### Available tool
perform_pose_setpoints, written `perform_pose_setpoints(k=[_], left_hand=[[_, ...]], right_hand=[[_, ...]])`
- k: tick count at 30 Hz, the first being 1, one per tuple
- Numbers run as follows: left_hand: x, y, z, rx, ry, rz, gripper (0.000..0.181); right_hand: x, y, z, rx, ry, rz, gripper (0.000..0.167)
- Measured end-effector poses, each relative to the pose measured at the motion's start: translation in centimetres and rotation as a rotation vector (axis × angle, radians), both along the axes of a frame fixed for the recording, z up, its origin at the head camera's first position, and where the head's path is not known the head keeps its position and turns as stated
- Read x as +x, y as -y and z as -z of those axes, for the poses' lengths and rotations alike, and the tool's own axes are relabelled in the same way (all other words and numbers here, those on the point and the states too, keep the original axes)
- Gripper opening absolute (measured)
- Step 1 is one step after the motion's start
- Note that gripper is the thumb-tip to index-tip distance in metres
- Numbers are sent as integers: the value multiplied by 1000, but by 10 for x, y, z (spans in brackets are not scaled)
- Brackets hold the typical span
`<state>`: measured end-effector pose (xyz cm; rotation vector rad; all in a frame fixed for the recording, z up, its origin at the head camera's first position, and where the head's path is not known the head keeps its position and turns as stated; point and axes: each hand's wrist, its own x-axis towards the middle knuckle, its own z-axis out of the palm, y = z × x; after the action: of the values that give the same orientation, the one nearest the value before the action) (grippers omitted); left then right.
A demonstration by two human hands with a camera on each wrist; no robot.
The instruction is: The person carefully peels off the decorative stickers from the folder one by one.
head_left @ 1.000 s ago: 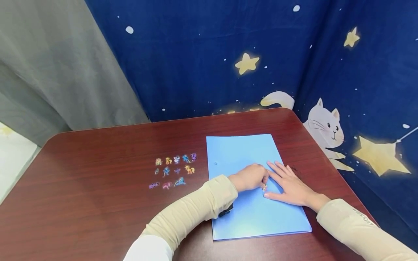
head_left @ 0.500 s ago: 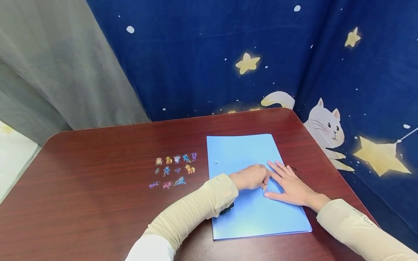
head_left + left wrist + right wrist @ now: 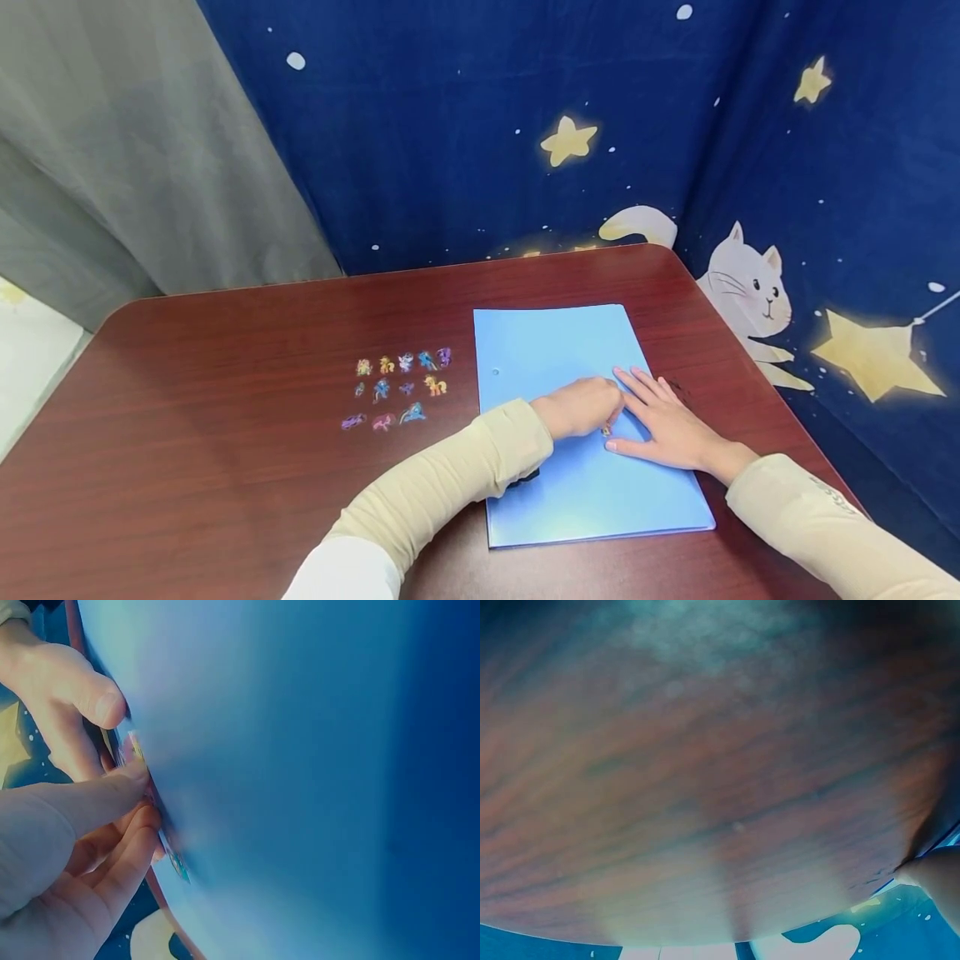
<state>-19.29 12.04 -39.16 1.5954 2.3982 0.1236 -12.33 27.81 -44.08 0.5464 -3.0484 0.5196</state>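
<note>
A blue folder (image 3: 555,342) lies on the reddish-brown table, and both hands are over it. My left hand (image 3: 576,408) reaches across from the left and pinches a small colourful cartoon sticker (image 3: 606,431) at the folder's middle. In the left wrist view, the sticker (image 3: 178,864) shows on both sides of the thumb and fingers, close to the blue surface; its picture is mostly covered. My right hand (image 3: 670,427) lies flat with spread fingers on the folder's right side, its thumb beside the sticker. Only a fingertip (image 3: 930,881) of it appears in the right wrist view.
Left of the folder, several pony stickers (image 3: 382,389) lie in three rows on the table (image 3: 225,467). A small black object (image 3: 523,479) shows under the left sleeve. Blue star-patterned curtains (image 3: 465,125) and a grey curtain (image 3: 187,167) hang behind the table.
My left hand has shifted very slightly to the right, and its fingers cover a little more of the sticker. The right hand stays on the folder.
</note>
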Motion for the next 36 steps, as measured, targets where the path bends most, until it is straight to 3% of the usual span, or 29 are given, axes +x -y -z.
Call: perform_pose_setpoints(k=[7, 18, 22, 28, 36], left_hand=[[-5, 0, -1, -46, 35, 3, 12], [-8, 6, 0, -5, 88, 37, 6], [-10, 11, -2, 39, 151, 40, 10], [-15, 28, -5, 134, 252, -2, 7], [-25, 62, -12, 311, 326, -111, 6]], right_hand=[[0, -1, 1, -5, -11, -10, 77], [0, -1, 0, -11, -19, -12, 78], [1, -1, -1, 6, -12, -11, 78], [0, 0, 0, 27, -18, -9, 77], [0, 0, 1, 39, -23, -2, 77]])
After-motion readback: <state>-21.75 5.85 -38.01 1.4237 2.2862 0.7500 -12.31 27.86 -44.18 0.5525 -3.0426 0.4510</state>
